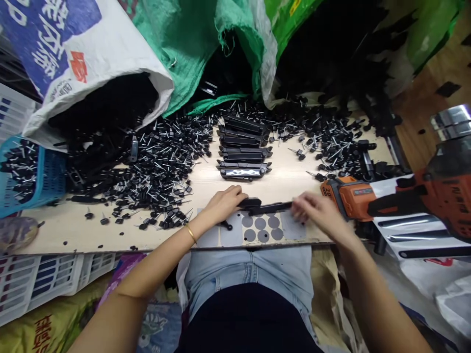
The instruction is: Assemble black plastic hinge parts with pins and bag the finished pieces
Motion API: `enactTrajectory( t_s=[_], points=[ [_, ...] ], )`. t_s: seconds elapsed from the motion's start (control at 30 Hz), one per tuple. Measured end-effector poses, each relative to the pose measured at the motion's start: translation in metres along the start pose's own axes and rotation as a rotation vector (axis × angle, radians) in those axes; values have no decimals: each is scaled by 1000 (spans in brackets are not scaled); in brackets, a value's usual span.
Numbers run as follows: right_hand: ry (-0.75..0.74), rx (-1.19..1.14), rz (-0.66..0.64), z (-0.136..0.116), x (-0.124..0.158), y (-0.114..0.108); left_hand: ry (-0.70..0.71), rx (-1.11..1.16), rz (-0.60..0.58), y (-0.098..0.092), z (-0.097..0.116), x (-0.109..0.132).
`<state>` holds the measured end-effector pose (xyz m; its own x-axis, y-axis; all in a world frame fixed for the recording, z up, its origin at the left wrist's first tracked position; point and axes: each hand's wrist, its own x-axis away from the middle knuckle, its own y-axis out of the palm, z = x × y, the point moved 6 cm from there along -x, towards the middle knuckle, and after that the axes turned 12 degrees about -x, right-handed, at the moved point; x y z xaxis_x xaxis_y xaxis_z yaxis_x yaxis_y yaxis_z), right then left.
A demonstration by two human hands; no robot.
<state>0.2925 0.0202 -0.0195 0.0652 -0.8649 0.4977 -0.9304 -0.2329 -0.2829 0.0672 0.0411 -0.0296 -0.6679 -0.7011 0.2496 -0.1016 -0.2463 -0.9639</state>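
Observation:
My left hand [226, 202] is closed on the near end of a black plastic bar [252, 202] above the front of the bench. My right hand [312, 208], slightly blurred, has its fingers curled at the right end of a dark jointed strip [270, 209], which meets or overlaps the bar. Beneath them lies a sheet of round grey stickers [260, 223]. A small black piece [226, 225] with a round end rests below my left wrist. Farther back, several finished-looking black folded parts [245, 156] are stacked in a column.
Heaps of black-headed screws [162, 166] cover the left, with more screws [331, 137] at right. An orange cordless power tool [353, 198] lies at the right. A white sack [121, 44] and green sack [176, 39] open onto the bench. A blue basket [55, 171] stands left.

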Motion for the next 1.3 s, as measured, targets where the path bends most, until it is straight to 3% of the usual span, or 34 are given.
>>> enactTrajectory(
  t_s=[0.07, 0.13, 0.23, 0.33, 0.4, 0.47, 0.53, 0.6, 0.73, 0.9, 1.0, 1.13, 1.23, 1.3],
  points=[
    [-194, 344, 349, -26, -30, -38, 29, -14, 65, 0, 4, -7],
    [-265, 597, 514, -44, -67, -50, 71, -10, 139, -3, 12, -7],
    [-265, 720, 523, -51, -114, -51, 55, 44, 287, -11, 7, 7],
    [-341, 678, 543, -53, -126, -57, -243, 60, 404, -15, -39, 33],
    [-391, 532, 590, -51, -114, -64, -508, 0, 405, -13, -81, 49],
    [-400, 190, 608, -45, -91, -67, -679, -80, 331, -8, -117, 56],
    [-363, -243, 524, -34, -64, -56, -733, -145, 246, -3, -139, 54],
    [-287, -531, 359, -27, -38, -31, -717, -188, 205, -1, -149, 48],
    [-119, -582, 99, -14, -3, 22, -648, -182, 288, -8, -141, 50],
    [-147, -402, 56, -11, -5, 43, -582, 235, 484, -29, -109, 79],
    [-308, 9, 54, -28, -8, 46, -533, 479, 446, -32, -86, 85],
    [-521, 620, -28, -58, 2, 65, -523, 573, 302, -31, -69, 80],
    [-558, 834, -81, -68, 4, 78, -523, 571, 239, -31, -65, 73],
    [-551, 826, -103, -69, 0, 83, -511, 558, 233, -32, -65, 69]
  ],
)
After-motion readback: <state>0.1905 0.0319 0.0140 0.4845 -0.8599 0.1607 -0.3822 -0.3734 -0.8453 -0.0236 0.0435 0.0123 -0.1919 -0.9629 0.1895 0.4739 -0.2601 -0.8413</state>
